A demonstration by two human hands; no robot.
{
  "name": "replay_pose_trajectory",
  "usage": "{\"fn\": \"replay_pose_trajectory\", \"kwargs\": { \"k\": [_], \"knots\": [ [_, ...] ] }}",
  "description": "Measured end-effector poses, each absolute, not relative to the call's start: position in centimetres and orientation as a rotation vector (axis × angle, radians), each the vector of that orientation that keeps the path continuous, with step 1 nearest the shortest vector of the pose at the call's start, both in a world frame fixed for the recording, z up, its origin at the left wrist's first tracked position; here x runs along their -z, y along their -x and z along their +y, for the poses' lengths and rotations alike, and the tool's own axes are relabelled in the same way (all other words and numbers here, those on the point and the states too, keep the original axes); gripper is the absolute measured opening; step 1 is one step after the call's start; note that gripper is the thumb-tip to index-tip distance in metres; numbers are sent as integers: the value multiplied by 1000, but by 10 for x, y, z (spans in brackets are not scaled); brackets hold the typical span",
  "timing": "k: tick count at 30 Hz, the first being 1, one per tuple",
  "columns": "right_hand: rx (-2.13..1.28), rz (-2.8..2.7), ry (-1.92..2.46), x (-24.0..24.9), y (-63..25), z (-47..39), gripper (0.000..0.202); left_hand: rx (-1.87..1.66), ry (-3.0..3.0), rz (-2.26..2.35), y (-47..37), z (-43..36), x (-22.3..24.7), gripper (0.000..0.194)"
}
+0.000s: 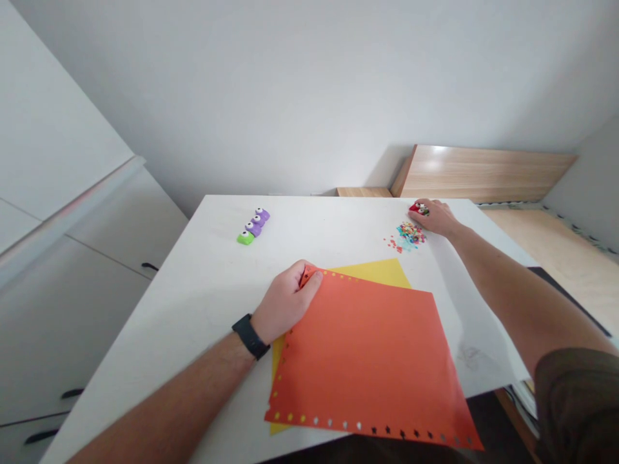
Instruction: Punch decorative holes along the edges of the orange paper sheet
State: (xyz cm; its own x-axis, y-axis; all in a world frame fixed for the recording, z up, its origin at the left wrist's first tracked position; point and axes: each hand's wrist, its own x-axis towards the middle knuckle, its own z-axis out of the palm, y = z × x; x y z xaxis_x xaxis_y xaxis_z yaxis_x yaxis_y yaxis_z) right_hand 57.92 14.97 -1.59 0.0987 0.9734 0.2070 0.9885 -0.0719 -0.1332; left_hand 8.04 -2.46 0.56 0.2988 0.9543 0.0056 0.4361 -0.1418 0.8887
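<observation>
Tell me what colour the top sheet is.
The top sheet is orange; the head view shows it best.

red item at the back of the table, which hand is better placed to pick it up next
Probably the right hand: it partly covers the red item, just past the confetti. The left hand is farther off and holds the orange paper by its far left corner.

Mostly matt paper and shiny plastic lol
Orange sheet (367,361) looks like smooth matt paper, yellow sheet (380,272) too. Purple blocks (255,228) look like glossy plastic, worktop (193,277) is pretty smooth, wood-grain panel (483,171) is kinda shiny, sleeve (575,386) is dull cloth.
</observation>
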Motion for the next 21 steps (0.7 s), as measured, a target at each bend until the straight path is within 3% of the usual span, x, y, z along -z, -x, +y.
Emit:
{"fn": "replay_pose_trajectory", "kwargs": {
  "k": [15, 21],
  "knots": [
    [121, -1898, 2226, 12, -601, 104, 71, -811, -1713, 1252, -81, -25, -7, 31],
    [202, -1638, 2176, -2, -587, 99, 79, -794, -1728, 1239, -81, -24, -8, 31]
  ]
}}
